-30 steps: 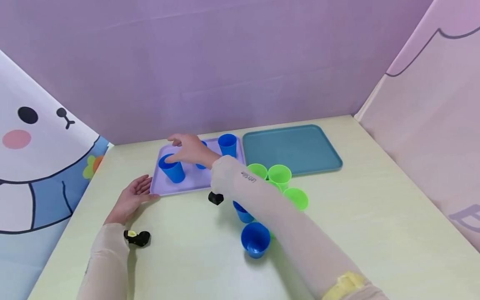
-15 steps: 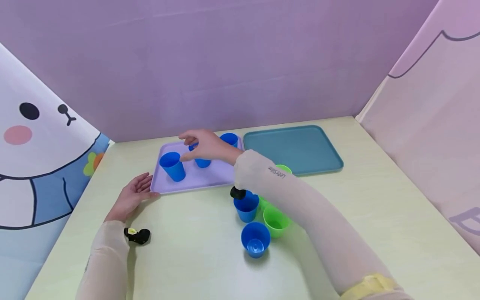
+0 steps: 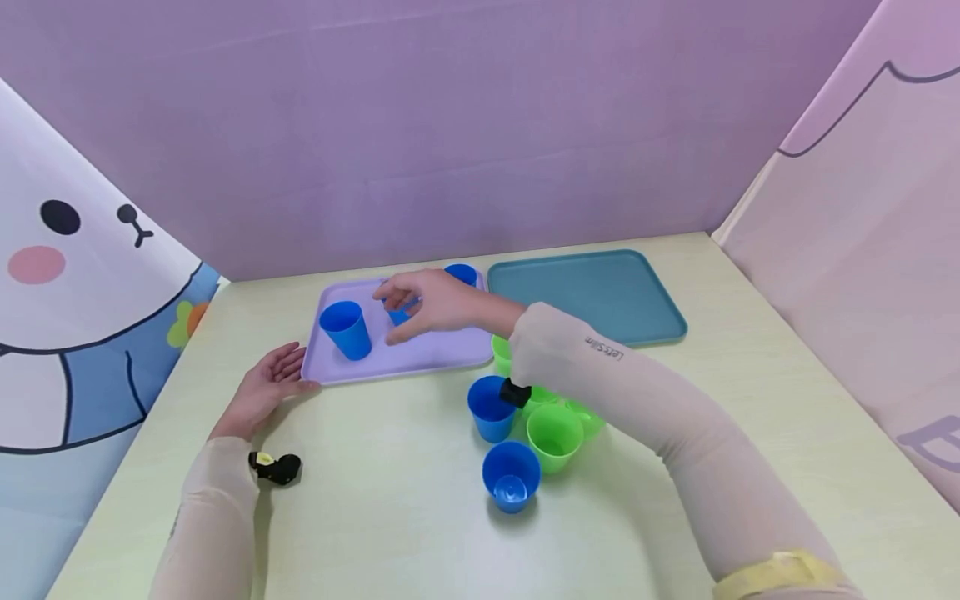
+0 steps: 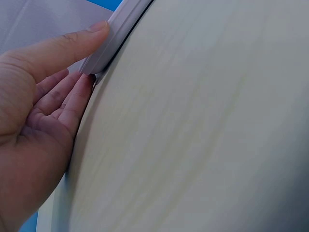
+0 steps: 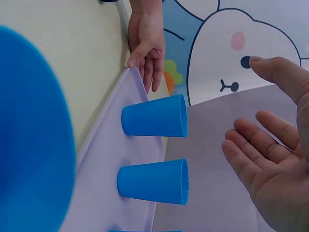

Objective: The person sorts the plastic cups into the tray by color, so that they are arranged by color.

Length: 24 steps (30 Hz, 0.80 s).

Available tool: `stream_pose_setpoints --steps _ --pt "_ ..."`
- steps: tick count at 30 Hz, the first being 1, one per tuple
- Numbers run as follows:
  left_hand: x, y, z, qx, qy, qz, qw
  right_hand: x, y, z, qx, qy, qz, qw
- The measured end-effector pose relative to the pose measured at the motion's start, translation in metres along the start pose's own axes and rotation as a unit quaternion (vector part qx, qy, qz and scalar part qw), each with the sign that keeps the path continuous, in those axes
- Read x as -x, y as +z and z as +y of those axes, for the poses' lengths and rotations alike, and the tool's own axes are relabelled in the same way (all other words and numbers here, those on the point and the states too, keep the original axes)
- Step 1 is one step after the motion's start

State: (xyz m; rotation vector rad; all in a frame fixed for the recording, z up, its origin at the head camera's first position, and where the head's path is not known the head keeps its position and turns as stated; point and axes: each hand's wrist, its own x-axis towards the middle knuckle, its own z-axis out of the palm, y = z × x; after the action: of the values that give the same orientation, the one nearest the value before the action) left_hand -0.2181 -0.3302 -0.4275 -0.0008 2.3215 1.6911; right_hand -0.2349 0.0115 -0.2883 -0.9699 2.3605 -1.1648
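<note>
Now, lilac tray, head view: bears a front-left cup, a middle cup and a back-right cup, all blue; the teal tray lies just beside its right side.
Right hand: hangs above the lilac tray, partly hiding the middle cup; thumb and fingers apart, holding nothing.
Left hand: touches the lilac tray's front-left corner, fingers relaxed.
Loose blue cups and green cups: in front of the lilac tray, toward its right; the right sleeve hides some of the green; a lowered forearm could knock these over.
Tray corner, left wrist view: thumb against the lilac tray's rim, fingers fairly straight, close together, reaching the corner; a push or tug here could slide the tray and rock its cups.
Upright cups, right wrist view: two show whole on the lilac tray, apart from the right hand's bent, empty fingers; a low sweep back across the tray could tip one; the large blurred blue shape is probably a loose cup near the lens.
</note>
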Motion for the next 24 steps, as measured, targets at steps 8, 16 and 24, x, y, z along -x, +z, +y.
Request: stream_pose_setpoints --steps 8,16,24 --pt "-0.002 0.003 -0.002 0.003 -0.005 0.003 1.0 0.024 -0.002 0.006 0.018 -0.024 -0.043 0.999" --pt "-0.004 0.003 -0.001 0.004 -0.005 0.0 1.0 0.052 -0.004 0.023 0.004 -0.027 -0.065 0.998" --pt "-0.005 0.004 0.001 0.002 -0.003 0.002 1.0 0.076 -0.009 0.039 -0.023 -0.055 -0.09 0.994"
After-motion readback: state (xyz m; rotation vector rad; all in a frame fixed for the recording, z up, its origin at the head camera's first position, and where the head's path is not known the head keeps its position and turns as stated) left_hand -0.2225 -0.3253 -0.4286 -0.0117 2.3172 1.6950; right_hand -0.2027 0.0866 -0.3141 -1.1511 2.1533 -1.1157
